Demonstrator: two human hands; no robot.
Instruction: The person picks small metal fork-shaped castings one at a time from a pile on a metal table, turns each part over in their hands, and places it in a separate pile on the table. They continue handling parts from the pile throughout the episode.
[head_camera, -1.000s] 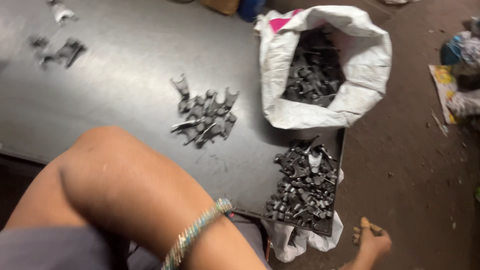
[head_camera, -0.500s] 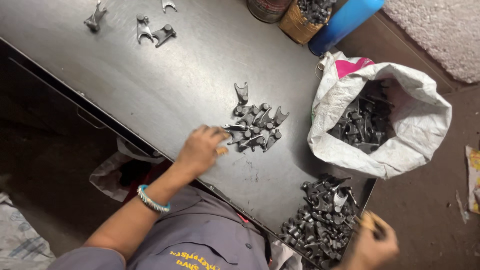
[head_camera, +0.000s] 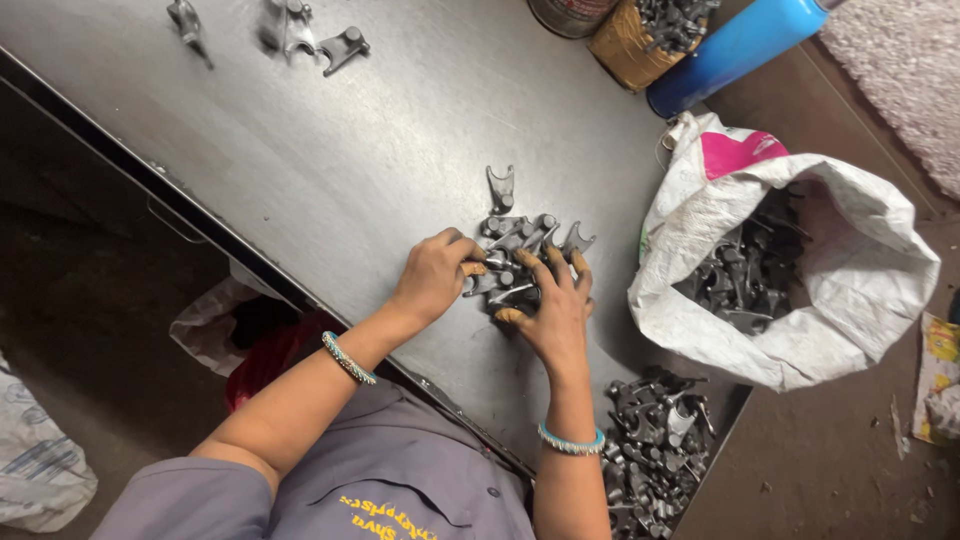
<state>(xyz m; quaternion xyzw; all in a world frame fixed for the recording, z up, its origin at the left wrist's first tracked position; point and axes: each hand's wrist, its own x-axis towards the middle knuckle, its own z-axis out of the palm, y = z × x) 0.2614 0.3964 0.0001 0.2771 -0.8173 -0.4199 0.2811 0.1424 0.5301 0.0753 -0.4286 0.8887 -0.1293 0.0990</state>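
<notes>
A small pile of grey forked metal parts lies on the dark metal table. My left hand sits at the pile's left side with its fingers curled over a few parts. From the near side, my right hand lies flat on the pile, fingers spread, with orange covers on the fingertips. I cannot see anything lifted. Both wrists wear turquoise bangles.
A white sack full of the same parts stands open to the right. Several more parts are heaped at the table's near right corner. Three loose parts lie far left. A tin with parts and a blue cylinder stand at the back.
My right hand has come up from the heap at the near right corner and now rests on the small pile. My left hand stays at the pile's left side.
</notes>
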